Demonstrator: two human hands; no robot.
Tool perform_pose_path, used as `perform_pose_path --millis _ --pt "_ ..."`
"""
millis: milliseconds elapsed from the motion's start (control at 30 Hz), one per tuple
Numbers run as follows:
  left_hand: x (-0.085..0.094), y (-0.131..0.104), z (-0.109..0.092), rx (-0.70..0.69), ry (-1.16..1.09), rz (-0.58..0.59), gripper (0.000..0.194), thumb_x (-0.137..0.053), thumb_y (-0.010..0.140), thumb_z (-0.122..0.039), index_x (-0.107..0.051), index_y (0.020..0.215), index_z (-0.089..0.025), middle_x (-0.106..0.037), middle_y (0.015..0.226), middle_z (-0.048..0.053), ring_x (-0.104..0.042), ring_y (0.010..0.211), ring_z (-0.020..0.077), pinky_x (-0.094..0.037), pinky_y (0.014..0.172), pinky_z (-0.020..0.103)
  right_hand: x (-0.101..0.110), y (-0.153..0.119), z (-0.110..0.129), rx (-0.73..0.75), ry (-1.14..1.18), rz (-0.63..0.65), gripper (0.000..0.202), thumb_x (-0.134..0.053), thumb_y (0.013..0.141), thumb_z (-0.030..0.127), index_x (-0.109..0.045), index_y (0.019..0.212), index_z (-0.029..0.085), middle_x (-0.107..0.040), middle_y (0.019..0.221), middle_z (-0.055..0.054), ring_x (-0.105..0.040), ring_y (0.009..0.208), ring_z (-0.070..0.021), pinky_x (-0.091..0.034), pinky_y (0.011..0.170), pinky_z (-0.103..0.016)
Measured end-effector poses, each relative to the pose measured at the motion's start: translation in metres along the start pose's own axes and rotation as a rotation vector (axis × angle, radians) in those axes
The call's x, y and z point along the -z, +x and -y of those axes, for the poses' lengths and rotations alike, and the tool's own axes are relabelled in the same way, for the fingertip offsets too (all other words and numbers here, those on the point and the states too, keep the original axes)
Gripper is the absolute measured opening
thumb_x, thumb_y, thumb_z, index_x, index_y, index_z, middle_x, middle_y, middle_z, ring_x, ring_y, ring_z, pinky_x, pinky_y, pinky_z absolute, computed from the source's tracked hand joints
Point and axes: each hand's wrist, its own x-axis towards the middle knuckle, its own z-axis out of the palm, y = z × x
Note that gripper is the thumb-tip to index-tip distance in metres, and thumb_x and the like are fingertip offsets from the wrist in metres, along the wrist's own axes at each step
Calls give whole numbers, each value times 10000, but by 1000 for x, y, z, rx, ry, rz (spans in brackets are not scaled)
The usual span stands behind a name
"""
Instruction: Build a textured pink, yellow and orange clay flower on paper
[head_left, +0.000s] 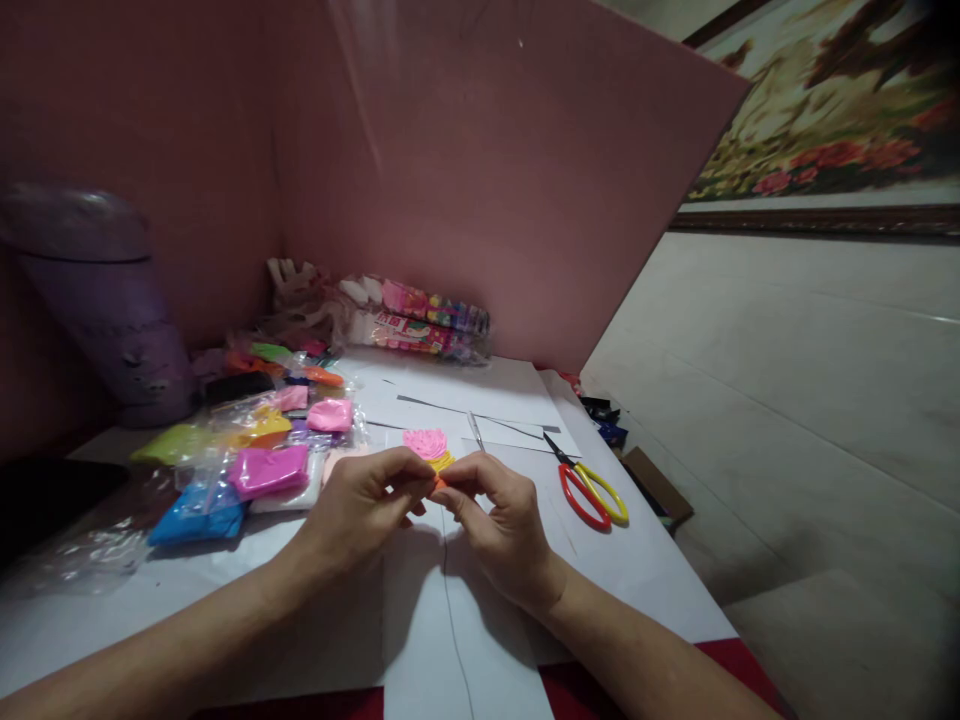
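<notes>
My left hand (pixel 375 500) and my right hand (pixel 501 515) meet at the centre, fingertips pinched together on a small piece of orange modelling clay (pixel 439 483). The fingers hide most of that piece. Just beyond them lies a rounded patch of pink clay strands (pixel 424 442) on white paper (pixel 457 620), with yellow clay strands (pixel 442 462) along its near edge. A thin dark line runs down the paper from below my fingers. Behind my right hand rests a slim pointed tool (pixel 476 431). To the right lie scissors (pixel 592 492) with one red and one yellow handle, blades apart.
Several bagged clay packets, among them a blue one (pixel 199 513) and a magenta one (pixel 268 470), crowd the left. A purple tumbler (pixel 112 310) stands behind them. Wrapped clay sets (pixel 416 320) lie against the pink panel (pixel 465 180). Dark paper strips (pixel 480 414) lie behind the hands.
</notes>
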Motion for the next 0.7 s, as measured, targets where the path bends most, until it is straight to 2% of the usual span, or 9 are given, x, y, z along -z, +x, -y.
perform_pose_path --millis 67,133,200,267,367,433,567,700 --pt "-1 -3 1 -117 83 2 112 -594 755 -218 -691 792 -174 -681 712 42 -618 602 161 -518 541 277 0 0 -3 -27 0 -5 39 -632 809 144 -655 816 175 -625 723 -20 -565 636 -137 -491 602 -274" --pt "-2 -4 0 -149 62 15 146 -576 757 -209 -689 844 -179 -692 775 55 -623 624 165 -528 542 279 0 0 -5 -68 14 -11 49 -617 822 153 -658 834 178 -630 732 -22 -574 640 -138 -499 600 -274" --pt "-3 -4 -4 -84 -25 -15 167 -579 769 -246 -663 900 -186 -688 801 50 -639 641 173 -538 530 278 0 0 -7 -98 44 -9 53 -610 833 167 -656 852 184 -636 752 -23 -585 651 -139 -507 606 -274" --pt "-2 -2 -7 41 -115 -44 174 -590 786 -311 -639 893 -183 -678 766 37 -655 646 182 -539 519 275 1 0 -7 -91 79 1 49 -616 833 175 -652 864 187 -640 779 -27 -595 669 -142 -512 621 -277" --pt "0 1 -10 217 -226 50 227 -653 749 -379 -632 780 -155 -685 723 43 -660 630 184 -527 523 271 1 0 -5 -20 82 6 46 -634 820 166 -649 856 191 -637 766 -21 -589 672 -142 -505 632 -281" --pt "1 3 -9 283 -295 113 258 -711 697 -383 -630 748 -144 -701 735 54 -660 620 178 -521 540 273 1 1 -3 17 62 -5 46 -637 817 154 -651 841 192 -630 736 -14 -580 660 -139 -496 622 -278" --pt "1 5 -8 293 -339 123 290 -761 640 -380 -632 732 -137 -684 651 31 -626 531 146 -499 535 270 2 1 -2 24 63 7 75 -620 820 131 -658 850 189 -629 725 -14 -592 661 -137 -507 624 -277" --pt "0 5 -10 271 -306 68 264 -752 641 -368 -638 707 -140 -642 552 4 -585 484 133 -465 507 260 1 0 -2 -11 82 34 132 -622 811 131 -653 926 190 -650 811 -30 -613 692 -140 -533 653 -286"
